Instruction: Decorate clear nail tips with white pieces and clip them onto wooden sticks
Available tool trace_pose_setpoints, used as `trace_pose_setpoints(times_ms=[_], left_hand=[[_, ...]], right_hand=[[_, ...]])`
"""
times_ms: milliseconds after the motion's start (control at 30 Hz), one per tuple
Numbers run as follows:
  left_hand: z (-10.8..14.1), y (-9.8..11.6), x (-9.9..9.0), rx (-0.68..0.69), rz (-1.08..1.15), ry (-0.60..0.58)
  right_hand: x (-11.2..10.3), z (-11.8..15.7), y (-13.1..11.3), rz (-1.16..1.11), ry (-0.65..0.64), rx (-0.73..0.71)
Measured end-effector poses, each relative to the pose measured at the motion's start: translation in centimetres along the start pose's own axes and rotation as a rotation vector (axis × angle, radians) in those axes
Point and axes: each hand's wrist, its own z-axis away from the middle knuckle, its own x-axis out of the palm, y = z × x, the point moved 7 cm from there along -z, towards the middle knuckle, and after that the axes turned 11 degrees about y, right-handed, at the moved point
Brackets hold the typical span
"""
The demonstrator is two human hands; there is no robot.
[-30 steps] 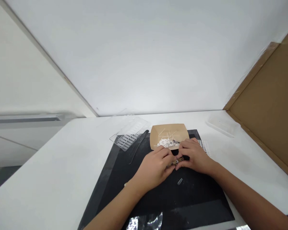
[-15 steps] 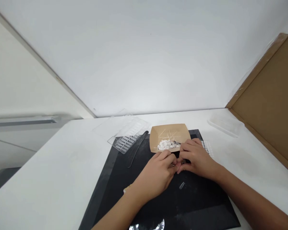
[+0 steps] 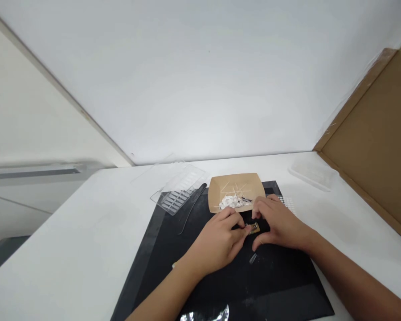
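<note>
Two bare hands work over a black mat (image 3: 227, 285) on a white surface (image 3: 63, 232). The left hand (image 3: 222, 240) pinches a small brownish piece (image 3: 254, 228) with a shiny part, just near of a cardboard tray (image 3: 235, 180). The right hand (image 3: 277, 223) is open, thumb and fingers apart around the piece's right end. The tray holds white scraps and thin sticks. A small clear piece (image 3: 253, 258) lies nearer on the mat. To the left are a dark slender tool (image 3: 191, 209) and a clear compartmented case (image 3: 177, 196).
</note>
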Motion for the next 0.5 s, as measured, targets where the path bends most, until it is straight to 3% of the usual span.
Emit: trace_pose_setpoints(times_ms=[200,500], left_hand=[[-0.1,0.1,-0.9,0.012,0.045,0.051],[0.0,-1.5,-3.3,-0.065,-0.165,0.296]], right_hand=[[-0.3,1.0,-1.5,-0.086,-0.102,-0.086],[1.8,1.8,-3.9,0.013,-0.248,-0.193]])
